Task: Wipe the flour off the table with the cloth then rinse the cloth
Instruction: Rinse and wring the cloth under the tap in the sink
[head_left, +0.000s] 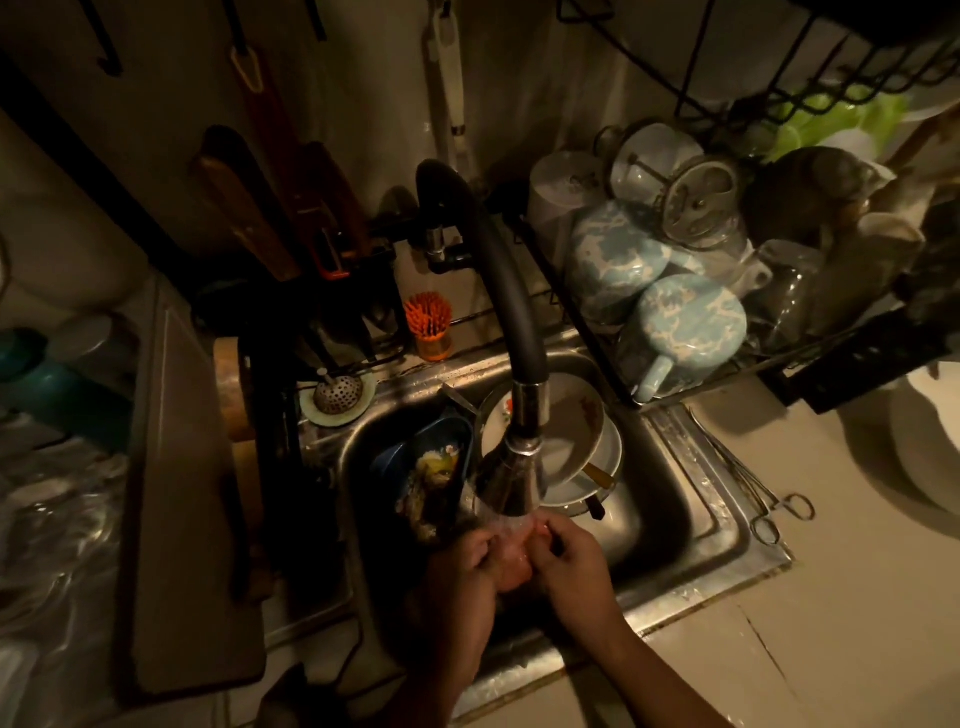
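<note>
Dim kitchen corner on my feed, with low, warm light.
A steel sink (719, 540) sits in a pale counter (857, 623). A dark curved faucet (506, 280) rises by the back wall (363, 78). A wire dish rack (586, 332) stands right, and wooden-handled utensils (244, 218) hang left.

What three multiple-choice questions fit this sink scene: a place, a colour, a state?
1. Where is the cloth? A on a chair; B under the faucet; C on the floor.
2. The brush behind the sink is? A orange; B green; C white.
3. The left hand and right hand? A both open; B both grip the cloth; C only the left grips.
Answers: B, it sits below the faucet; A, orange bristles; B, both hands' fingers curl round it.
</note>
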